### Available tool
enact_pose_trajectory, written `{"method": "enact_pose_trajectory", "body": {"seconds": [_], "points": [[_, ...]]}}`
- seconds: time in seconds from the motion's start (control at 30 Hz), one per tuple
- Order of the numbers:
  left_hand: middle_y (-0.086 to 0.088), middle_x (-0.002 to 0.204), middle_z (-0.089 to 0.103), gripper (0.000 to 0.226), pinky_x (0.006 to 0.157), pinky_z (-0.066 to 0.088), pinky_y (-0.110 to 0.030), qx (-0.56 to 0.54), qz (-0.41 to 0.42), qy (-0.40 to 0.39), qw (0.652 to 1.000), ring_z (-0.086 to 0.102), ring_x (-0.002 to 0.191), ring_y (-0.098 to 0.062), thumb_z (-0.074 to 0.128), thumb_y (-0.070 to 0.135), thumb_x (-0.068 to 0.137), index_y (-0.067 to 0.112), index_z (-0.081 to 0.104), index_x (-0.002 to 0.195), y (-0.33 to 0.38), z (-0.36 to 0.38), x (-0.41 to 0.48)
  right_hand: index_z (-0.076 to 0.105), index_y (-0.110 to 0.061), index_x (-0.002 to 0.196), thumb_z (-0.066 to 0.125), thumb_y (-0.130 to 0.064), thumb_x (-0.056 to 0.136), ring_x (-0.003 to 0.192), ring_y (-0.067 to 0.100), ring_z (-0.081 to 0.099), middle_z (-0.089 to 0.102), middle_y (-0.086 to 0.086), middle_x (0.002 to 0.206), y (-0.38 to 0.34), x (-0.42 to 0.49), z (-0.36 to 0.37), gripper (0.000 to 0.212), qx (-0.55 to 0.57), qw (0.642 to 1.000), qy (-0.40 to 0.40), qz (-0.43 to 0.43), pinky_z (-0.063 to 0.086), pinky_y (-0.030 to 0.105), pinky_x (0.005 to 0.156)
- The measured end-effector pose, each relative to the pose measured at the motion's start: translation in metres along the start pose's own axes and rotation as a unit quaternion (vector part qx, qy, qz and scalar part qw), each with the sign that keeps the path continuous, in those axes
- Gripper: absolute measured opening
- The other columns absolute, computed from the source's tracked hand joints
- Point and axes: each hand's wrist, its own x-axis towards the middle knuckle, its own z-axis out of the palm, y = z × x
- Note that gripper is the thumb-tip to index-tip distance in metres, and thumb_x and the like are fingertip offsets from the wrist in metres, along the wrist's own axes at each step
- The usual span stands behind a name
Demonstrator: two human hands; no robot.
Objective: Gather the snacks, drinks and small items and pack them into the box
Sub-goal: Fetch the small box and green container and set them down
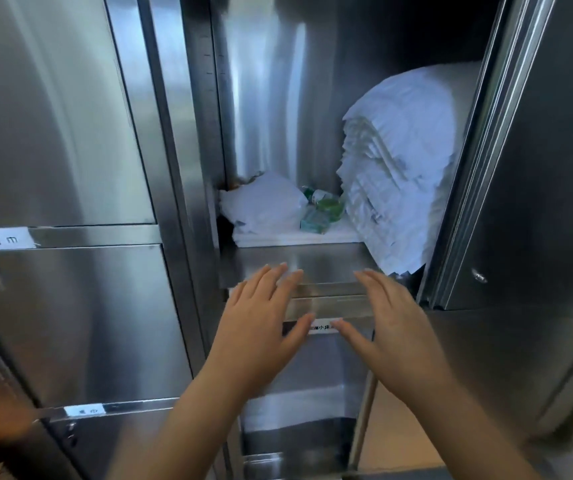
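Steel cabinet, one compartment open. On its shelf: a tall stack of folded white cloth at right, a crumpled white bag at left, and between them a small cluster of green bottles with a green packet in front.

Left hand and right hand are both flat, fingers spread, holding nothing. They are side by side in front of the shelf's front edge, below the bottles and well apart from them.

The bottles are small, blurred and partly hidden behind the bag, so their count is unclear. The label between the thumbs is partly covered. The stack's right edge is cut off by the door frame.
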Motion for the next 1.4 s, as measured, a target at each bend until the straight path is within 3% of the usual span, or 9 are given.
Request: {"method": "enact_pose_trajectory", "body": {"seconds": [0.3, 0.6, 0.7, 0.87, 1.1, 1.27, 1.4], "points": [[0.004, 0.151, 0.03, 0.061, 0.113, 0.017, -0.032, 0.037, -0.038, -0.002, 0.999, 0.022, 0.14, -0.014, 0.04, 0.055, 0.092, 0.026, 0.032, 0.144, -0.008, 0.054, 0.095, 0.025, -0.025, 0.146, 0.036, -0.068, 0.082, 0.138, 0.011, 0.021, 0.026, -0.005, 0.151, 0.069, 0.103, 0.036, 0.077, 0.015, 0.999, -0.029, -0.039, 0.02, 0.029, 0.112], [0.007, 0.153, 0.025, 0.061, 0.113, 0.015, -0.031, 0.014, -0.041, -0.003, 0.999, 0.02, 0.14, -0.013, 0.037, 0.056, 0.091, 0.03, 0.027, 0.145, -0.06, 0.135, 0.2, 0.034, -0.021, 0.142, 0.03, -0.072, 0.078, 0.133, 0.017, 0.033, 0.036, 0.0, 0.147, 0.118, 0.199, 0.104, 0.082, 0.013, 0.999, -0.023, -0.017, 0.029, 0.031, 0.108], [0.007, 0.154, 0.021, 0.061, 0.114, 0.014, -0.033, 0.003, -0.038, -0.017, 0.999, 0.017, 0.141, -0.013, 0.035, 0.056, 0.092, 0.032, 0.022, 0.147, -0.085, 0.168, 0.242, 0.03, -0.026, 0.144, 0.043, -0.065, 0.083, 0.137, 0.014, 0.027, 0.029, -0.003, 0.15, 0.134, 0.239, 0.127, 0.074, 0.016, 0.999, -0.043, 0.01, 0.025, 0.03, 0.11], [0.006, 0.155, 0.018, 0.062, 0.116, 0.016, -0.034, -0.013, -0.042, -0.045, 0.998, 0.016, 0.141, -0.014, 0.037, 0.053, 0.094, 0.032, 0.015, 0.148, -0.119, 0.222, 0.301, 0.041, -0.025, 0.138, 0.051, -0.06, 0.083, 0.13, 0.019, 0.039, 0.039, 0.001, 0.145, 0.156, 0.294, 0.155, 0.066, -0.028, 0.999, -0.015, 0.024, 0.032, 0.031, 0.105], [-0.001, 0.152, 0.028, 0.062, 0.112, 0.023, -0.036, -0.024, -0.035, -0.072, 0.997, 0.025, 0.137, -0.019, 0.039, 0.052, 0.093, 0.025, 0.023, 0.147, -0.127, 0.283, 0.36, 0.031, -0.03, 0.143, 0.05, -0.056, 0.087, 0.132, 0.012, 0.031, 0.03, -0.006, 0.149, 0.191, 0.343, 0.189, 0.065, -0.027, 0.998, -0.042, 0.03, 0.027, 0.024, 0.101], [-0.003, 0.155, 0.021, 0.063, 0.115, 0.014, -0.039, -0.021, -0.084, -0.096, 0.992, 0.016, 0.142, -0.021, 0.037, 0.057, 0.092, 0.028, 0.025, 0.146, -0.127, 0.315, 0.379, 0.032, -0.024, 0.143, 0.053, -0.044, 0.09, 0.134, 0.013, 0.027, 0.03, -0.002, 0.148, 0.214, 0.375, 0.213, 0.061, 0.045, 0.996, -0.077, 0.008, 0.022, 0.022, 0.106], [-0.004, 0.151, 0.029, 0.063, 0.109, 0.031, -0.038, -0.058, -0.138, -0.074, 0.986, 0.027, 0.136, -0.022, 0.044, 0.059, 0.085, 0.027, 0.039, 0.139, -0.124, 0.328, 0.381, 0.039, -0.018, 0.138, 0.056, -0.033, 0.089, 0.127, 0.017, 0.038, 0.039, 0.003, 0.141, 0.223, 0.388, 0.235, 0.054, 0.071, 0.993, -0.089, -0.006, 0.027, 0.023, 0.105]]}}
